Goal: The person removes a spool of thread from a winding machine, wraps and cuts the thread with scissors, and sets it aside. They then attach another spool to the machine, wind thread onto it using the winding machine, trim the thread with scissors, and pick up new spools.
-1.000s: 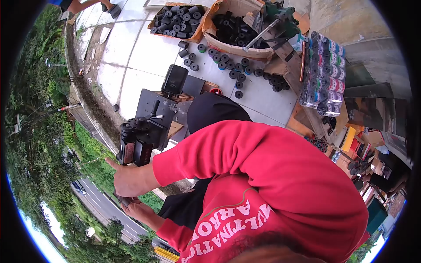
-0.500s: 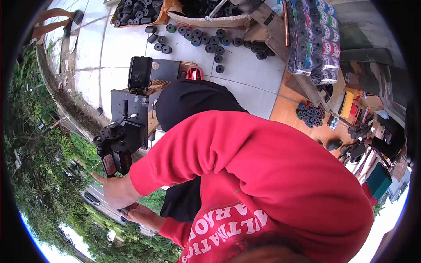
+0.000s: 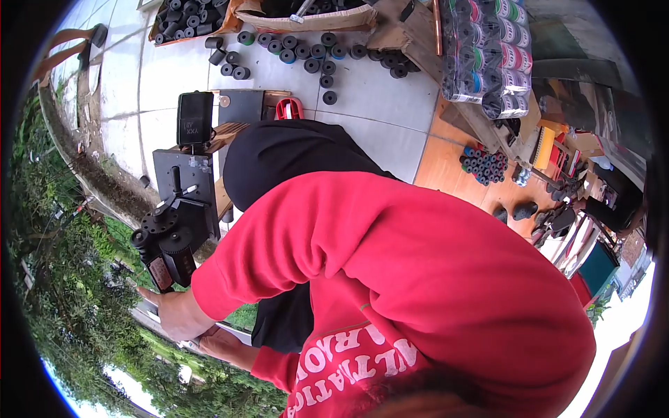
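My right hand, coming out of a long red sleeve, is at the lower left, just below a black machine with round knobs and a lever. One of its digits stretches out to the left; the others are hidden behind the back of the hand. My left hand meets it from below with bent fingers. Something small seems to be between the two hands, but the right hand covers it and I cannot make it out. The machine is fixed to a dark upright plate, topped by a black box.
Black hollow cylinders lie on the tiled floor by cardboard boxes. Plastic-wrapped rolls are stacked at upper right. A red holder sits behind my black-clad knee. Another person's legs show at upper left.
The whole scene has shifted left and slightly up as my head turned. My hands are closer together, and the dark object seen earlier in my left hand is now hidden.
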`<move>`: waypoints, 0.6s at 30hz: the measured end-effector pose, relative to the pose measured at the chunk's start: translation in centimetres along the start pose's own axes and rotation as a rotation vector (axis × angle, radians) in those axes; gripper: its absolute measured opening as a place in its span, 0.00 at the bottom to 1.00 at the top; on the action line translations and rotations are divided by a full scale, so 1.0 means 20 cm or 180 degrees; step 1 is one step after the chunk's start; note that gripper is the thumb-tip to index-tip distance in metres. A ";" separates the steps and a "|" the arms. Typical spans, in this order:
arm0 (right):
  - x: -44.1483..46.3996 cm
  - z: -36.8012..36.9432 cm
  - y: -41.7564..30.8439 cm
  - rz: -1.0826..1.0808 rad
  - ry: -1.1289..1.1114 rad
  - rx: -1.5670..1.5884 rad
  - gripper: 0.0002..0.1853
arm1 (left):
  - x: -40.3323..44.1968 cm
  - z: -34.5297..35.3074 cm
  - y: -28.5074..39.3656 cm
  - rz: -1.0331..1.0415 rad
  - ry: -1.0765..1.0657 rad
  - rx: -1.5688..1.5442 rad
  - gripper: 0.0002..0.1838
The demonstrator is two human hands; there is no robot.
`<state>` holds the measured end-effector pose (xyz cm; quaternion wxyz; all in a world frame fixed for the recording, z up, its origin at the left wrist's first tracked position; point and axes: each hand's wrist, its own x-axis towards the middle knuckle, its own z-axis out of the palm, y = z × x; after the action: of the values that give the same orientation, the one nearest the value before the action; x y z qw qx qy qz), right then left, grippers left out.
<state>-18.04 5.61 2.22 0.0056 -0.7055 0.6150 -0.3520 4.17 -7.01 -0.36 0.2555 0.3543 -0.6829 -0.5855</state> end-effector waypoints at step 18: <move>0.04 0.04 -0.05 0.0350 0.0154 0.0143 0.09 | -0.11 0.23 0.12 -0.0371 0.0855 -0.0164 0.25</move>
<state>-16.84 4.76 2.38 0.0259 -0.6617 0.6447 -0.3819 1.57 -2.41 1.40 0.3192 0.4618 -0.6057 -0.5639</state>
